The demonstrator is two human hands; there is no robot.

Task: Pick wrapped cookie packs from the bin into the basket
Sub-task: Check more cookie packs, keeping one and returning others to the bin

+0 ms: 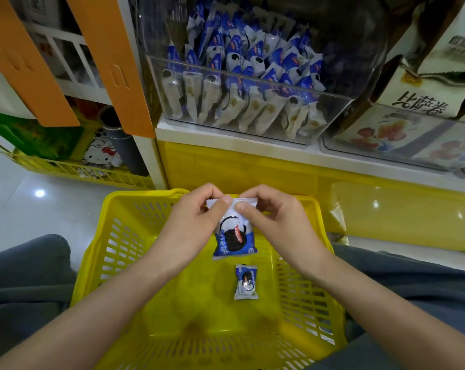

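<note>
A blue-and-white wrapped cookie pack (pixel 235 236) hangs over the yellow basket (pixel 113 236). My left hand (pixel 196 217) and my right hand (pixel 274 217) both pinch its crimped top edge between thumb and fingers. A second cookie pack (pixel 246 282) lies flat on the basket floor, just below the held one. Above, on the white shelf, stands a clear plastic bin (pixel 252 129) filled with several more packs of the same kind.
My knees in grey trousers (pixel 25 284) flank the basket. A clear bin of boxed snacks (pixel 413 137) stands to the right of the cookie bin. Orange panels (pixel 113 65) and a yellow rack (pixel 73 169) with goods are at left. A yellow shelf base (pixel 252 169) lies behind the basket.
</note>
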